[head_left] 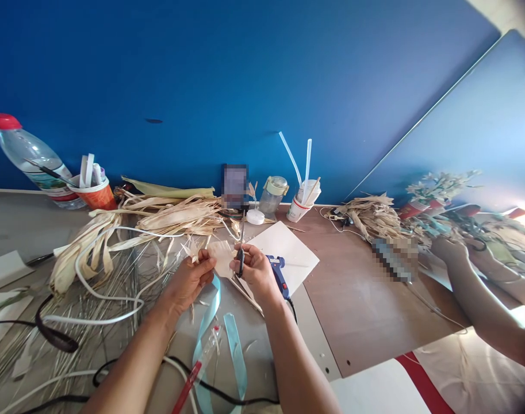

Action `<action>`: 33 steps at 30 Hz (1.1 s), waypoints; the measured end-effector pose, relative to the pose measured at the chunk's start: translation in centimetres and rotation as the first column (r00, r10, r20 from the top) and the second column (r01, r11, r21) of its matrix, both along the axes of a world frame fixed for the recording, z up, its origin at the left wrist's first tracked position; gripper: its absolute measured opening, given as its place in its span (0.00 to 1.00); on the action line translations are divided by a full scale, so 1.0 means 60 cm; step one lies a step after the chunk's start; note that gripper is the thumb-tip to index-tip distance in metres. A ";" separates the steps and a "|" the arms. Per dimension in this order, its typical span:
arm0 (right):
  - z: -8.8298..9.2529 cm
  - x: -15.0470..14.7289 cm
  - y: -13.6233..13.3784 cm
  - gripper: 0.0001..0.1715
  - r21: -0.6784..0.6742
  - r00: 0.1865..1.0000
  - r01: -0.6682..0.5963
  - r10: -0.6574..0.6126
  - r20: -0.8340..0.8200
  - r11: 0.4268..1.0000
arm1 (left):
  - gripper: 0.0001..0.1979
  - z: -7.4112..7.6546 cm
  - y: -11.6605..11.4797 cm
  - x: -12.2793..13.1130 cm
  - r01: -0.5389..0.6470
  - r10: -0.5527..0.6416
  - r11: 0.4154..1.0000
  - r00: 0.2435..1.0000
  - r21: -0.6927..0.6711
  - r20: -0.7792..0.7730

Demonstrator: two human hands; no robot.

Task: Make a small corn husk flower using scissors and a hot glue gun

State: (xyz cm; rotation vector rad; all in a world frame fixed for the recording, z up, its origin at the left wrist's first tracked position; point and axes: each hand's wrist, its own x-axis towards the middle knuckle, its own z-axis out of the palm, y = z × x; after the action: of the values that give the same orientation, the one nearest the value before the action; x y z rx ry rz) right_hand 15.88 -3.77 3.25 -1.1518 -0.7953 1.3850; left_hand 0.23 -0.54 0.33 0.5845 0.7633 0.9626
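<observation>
My left hand is closed in a pinch on a pale piece of corn husk with a pointed, cut-looking tip at its left. My right hand grips dark-handled scissors, their blades pointing up and away from me. The husk piece spans the gap between both hands; whether the right fingers also touch it I cannot tell. Light blue ribbon hangs or lies just below my hands. To the right of my right hand, a blue glue gun lies partly on a white sheet.
Dried corn husks lie along the back beside a red paper cup and a bottle. Thin wires and white cable spread at left. A red pen lies in front. At right, another person's hands work near husks.
</observation>
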 end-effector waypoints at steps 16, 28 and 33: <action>-0.010 -0.006 0.005 0.24 0.076 0.986 0.074 -0.084 0.143 0.994 | 0.15 -0.012 0.002 0.007 -0.053 0.073 0.988 0.988 0.142 -0.138; -0.016 -0.005 0.009 0.25 0.077 0.982 0.065 -0.078 0.172 0.995 | 0.13 -0.011 -0.001 0.010 -0.047 0.081 0.985 0.975 0.166 -0.206; -0.009 -0.008 0.000 0.24 0.099 0.983 0.048 -0.065 0.171 0.994 | 0.12 -0.013 0.003 0.004 -0.083 0.174 0.967 0.905 0.241 -0.388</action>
State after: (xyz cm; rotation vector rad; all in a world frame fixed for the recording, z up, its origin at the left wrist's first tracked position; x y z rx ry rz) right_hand 15.39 -3.74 2.70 -1.2238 -0.9353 1.1983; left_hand 0.50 -0.37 -0.46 0.9579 1.0858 1.0705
